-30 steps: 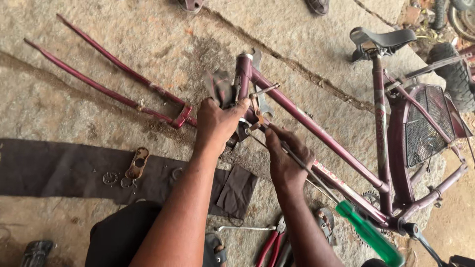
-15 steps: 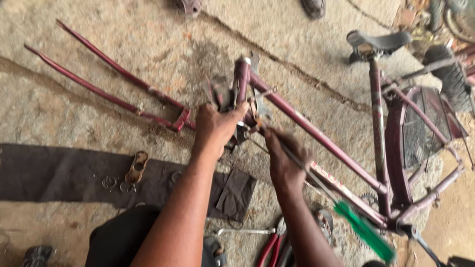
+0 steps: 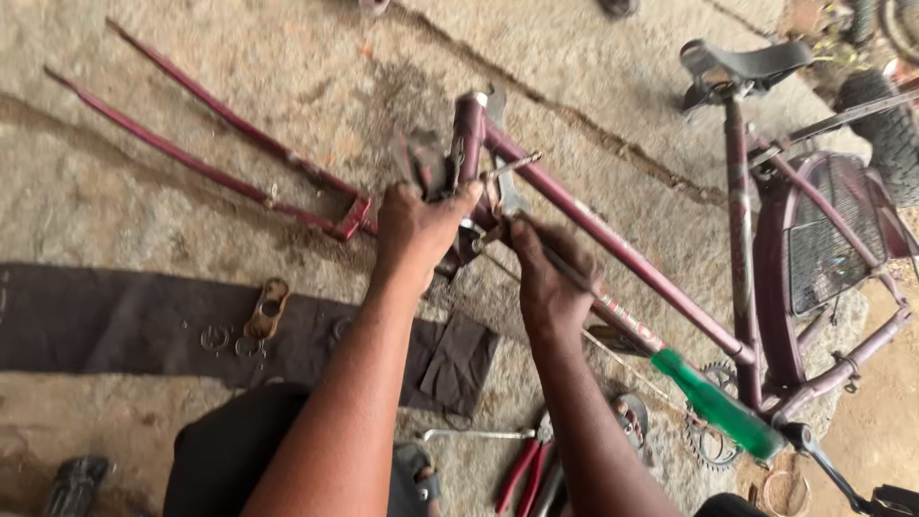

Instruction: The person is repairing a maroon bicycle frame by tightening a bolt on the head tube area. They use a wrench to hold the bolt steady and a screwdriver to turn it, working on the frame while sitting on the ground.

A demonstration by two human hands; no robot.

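Hands clamp the maroon bicycle frame (image 3: 593, 230) — left hand (image 3: 421, 225) gripping its head tube, right hand (image 3: 548, 278) gripping a screwdriver (image 3: 718, 407).

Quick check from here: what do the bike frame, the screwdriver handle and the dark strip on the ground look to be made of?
Bike frame: metal tubing, likely steel, with worn maroon paint, scuffed in places.
Screwdriver handle: translucent green plastic, glossy.
Dark strip: flat, matte and limp; looks like rubber or heavy cloth, hard to tell which. Small metal rings lie on it.
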